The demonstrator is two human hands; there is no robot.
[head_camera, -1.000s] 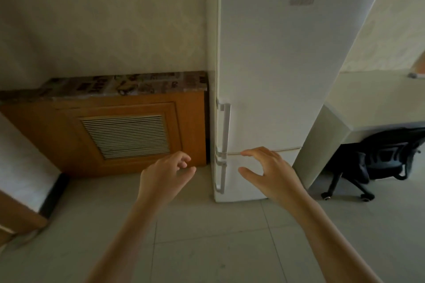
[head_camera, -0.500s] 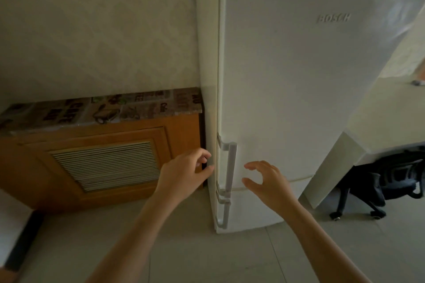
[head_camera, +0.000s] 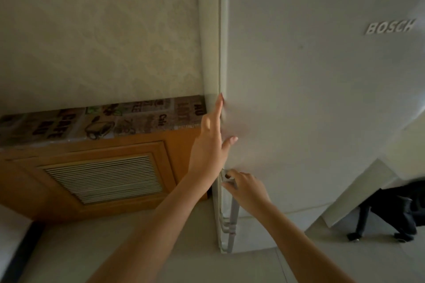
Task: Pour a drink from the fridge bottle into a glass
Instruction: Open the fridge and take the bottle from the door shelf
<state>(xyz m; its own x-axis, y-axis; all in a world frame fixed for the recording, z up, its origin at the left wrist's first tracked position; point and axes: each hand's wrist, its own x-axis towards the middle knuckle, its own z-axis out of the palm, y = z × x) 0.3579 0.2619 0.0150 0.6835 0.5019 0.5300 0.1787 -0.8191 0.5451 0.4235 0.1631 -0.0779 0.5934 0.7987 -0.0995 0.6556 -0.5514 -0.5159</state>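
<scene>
A tall white fridge with its doors closed fills the right half of the head view. Its upper door handle runs down the left edge. My right hand is closed around the top of that handle. My left hand lies flat with fingers stretched along the left edge of the upper door, above the handle, holding nothing. No bottle or glass is in view.
A wooden radiator cover with a slatted grille and a patterned top stands left of the fridge against the wall. A white desk and a black office chair are at the lower right. Pale floor tiles lie below.
I have come closer to the fridge. My right hand moved left and closed on the upper door handle. My left hand rose and pressed against the door's left edge.
</scene>
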